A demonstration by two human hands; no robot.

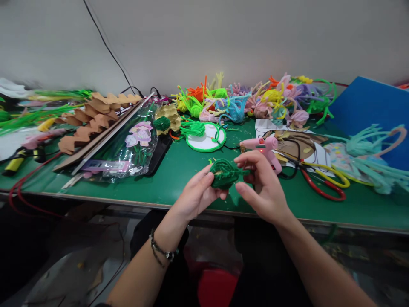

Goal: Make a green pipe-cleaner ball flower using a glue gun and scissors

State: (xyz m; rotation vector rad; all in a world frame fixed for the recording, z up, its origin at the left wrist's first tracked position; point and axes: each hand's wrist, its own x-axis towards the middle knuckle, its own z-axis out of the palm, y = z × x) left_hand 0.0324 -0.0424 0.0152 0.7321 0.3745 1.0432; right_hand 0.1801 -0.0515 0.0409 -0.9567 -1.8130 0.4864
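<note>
My left hand (200,189) is closed on a dark green fuzzy pipe-cleaner coil (223,174) above the front of the table, thumb on its near side. A pale spot shows at the coil's left part. At the coil's right end, my right hand (263,185) has its thumb and forefinger apart around the protruding green strands; whether its other fingers touch them is hidden. Behind the hands lies a white disc (207,140) edged in bright green, with a green pipe-cleaner bundle (193,127) on it. A pink glue gun (263,147) rests just beyond my right hand.
Scissors with red and yellow handles (322,194) lie at right, near mint pipe-cleaner bundles (364,147) and a blue board (367,115). Colourful pipe-cleaner bundles (236,106) line the wall. At left are a plastic bag (128,140), brown cardboard strips (86,128) and another glue gun (38,138).
</note>
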